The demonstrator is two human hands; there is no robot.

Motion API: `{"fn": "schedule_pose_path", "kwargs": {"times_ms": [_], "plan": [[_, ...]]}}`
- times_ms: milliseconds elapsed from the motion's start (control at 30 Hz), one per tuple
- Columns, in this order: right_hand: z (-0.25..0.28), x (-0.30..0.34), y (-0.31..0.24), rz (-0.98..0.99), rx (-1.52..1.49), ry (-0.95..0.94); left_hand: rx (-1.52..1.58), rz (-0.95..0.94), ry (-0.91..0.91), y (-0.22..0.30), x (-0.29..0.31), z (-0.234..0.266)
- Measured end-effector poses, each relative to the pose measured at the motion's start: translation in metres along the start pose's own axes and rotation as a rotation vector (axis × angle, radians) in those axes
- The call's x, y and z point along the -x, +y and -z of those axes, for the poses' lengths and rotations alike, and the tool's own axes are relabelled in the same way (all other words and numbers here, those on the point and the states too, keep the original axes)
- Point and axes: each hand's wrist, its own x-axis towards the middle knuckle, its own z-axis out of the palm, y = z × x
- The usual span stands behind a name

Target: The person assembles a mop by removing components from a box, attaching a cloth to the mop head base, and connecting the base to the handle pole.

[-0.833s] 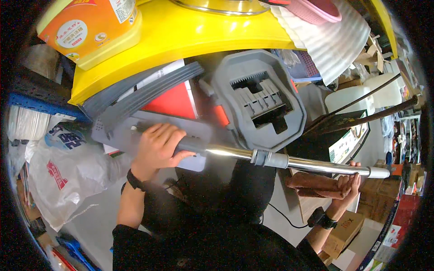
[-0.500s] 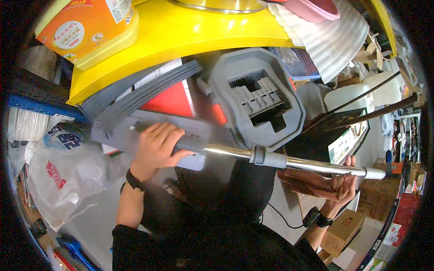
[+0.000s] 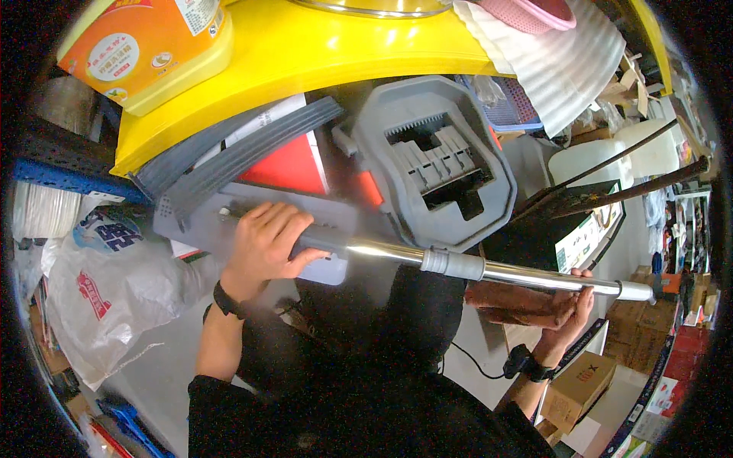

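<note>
Across the middle lies a shiny telescopic metal pole point(image 3: 527, 276) with a grey collar point(image 3: 452, 264) partway along and a pale grey cap at its right end. My left hand point(image 3: 267, 243) is closed around the grey sleeve at its left end. Behind that hand sits a flat, lilac-grey plate point(image 3: 183, 227), like a flat mop head; whether the pole joins it is hidden. My right hand point(image 3: 569, 314) grips near the right end of the pole, with a brown cloth point(image 3: 511, 303) bunched in it along the underside.
A grey bucket-like unit point(image 3: 450, 99) with a slotted opening stands beyond the pole. A yellow surface point(image 3: 321, 53) holds an orange-labelled jug point(image 3: 153, 57). White plastic bags point(image 3: 130, 290) hang at left. Rusty rods point(image 3: 626, 187) jut in at right, above a cardboard box point(image 3: 580, 389).
My right hand and the brown cloth have shifted slightly left along the pole. The collar's protruding clip no longer shows; its outline looks smooth. My left hand keeps its grip.
</note>
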Motion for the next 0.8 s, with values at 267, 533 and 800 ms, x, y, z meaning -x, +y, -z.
{"fn": "schedule_pose_path", "kwargs": {"times_ms": [267,533,800], "plan": [[-0.036,0.006,-0.006,-0.079,-0.107,-0.103,-0.010,0.018,-0.007,-0.001,0.003,0.000],[0.002,0.008,0.019,-0.176,0.136,0.197,-0.010,0.011,-0.024,0.002,0.001,-0.002],[-0.007,0.012,0.015,-0.064,0.121,-0.026,-0.026,0.016,-0.011,0.000,0.002,-0.004]]}}
